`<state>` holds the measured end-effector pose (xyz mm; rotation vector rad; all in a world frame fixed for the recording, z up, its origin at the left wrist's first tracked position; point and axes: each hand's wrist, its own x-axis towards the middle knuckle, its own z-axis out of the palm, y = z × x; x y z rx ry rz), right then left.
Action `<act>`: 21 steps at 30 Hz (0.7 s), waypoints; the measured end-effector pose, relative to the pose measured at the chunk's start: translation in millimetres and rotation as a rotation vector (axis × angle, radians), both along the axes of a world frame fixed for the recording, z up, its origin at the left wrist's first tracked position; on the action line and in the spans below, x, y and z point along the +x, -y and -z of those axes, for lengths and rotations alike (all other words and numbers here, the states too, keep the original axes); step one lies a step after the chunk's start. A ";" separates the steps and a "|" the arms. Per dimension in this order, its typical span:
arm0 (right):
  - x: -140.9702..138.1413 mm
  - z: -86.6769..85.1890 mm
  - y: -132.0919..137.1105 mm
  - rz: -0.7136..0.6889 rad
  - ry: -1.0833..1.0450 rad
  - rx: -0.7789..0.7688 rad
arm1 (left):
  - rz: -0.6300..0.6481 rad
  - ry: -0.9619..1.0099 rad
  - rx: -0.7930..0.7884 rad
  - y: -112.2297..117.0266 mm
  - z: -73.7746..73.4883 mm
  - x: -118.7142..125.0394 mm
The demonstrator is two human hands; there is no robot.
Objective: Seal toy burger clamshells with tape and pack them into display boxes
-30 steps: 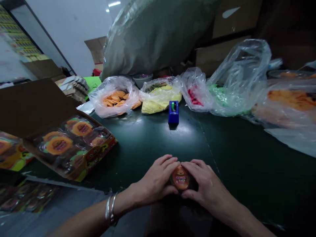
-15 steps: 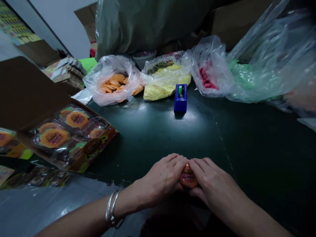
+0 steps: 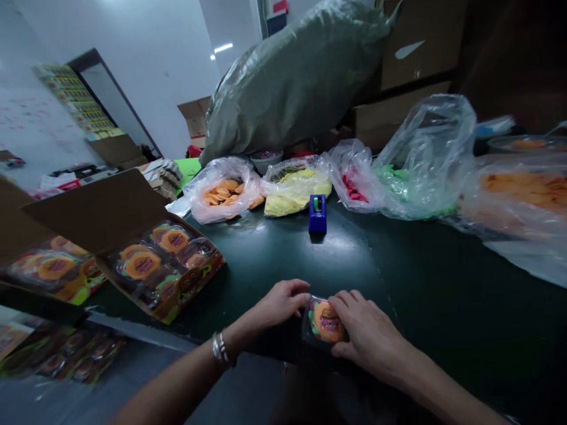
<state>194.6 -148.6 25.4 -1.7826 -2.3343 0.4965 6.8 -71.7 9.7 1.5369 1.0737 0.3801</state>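
A burger-shaped candy pack, orange-topped with a printed label and green edges, sits in a clear plastic case at the table's near edge. My right hand grips its right side, fingers over the top and thumb along the near edge. At the upper left corner of the case is my left hand, its fingers parted from the thumb and not wrapped round the case; whether the fingertips touch it I cannot tell. Silver bangles circle my left wrist.
An open display box of similar burger packs stands left, beside another box. A blue tape dispenser is ahead. Behind it lie plastic bags of orange pieces, yellow pieces, red pieces and green pieces.
My left hand has drawn away leftward from over the pack, so more of the clear case shows. My right hand stays on it. The view has tilted up.
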 end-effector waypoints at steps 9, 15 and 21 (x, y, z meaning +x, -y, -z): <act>2.3 50.7 30.3 0.018 -0.263 0.381 | -0.058 0.135 -0.192 20.7 -3.1 10.6; -5.6 61.6 42.5 -0.022 -0.210 0.605 | -0.222 0.241 0.024 49.5 -3.1 4.9; -4.0 66.0 35.7 -0.070 -0.234 0.625 | -0.224 0.223 0.089 43.3 5.4 8.3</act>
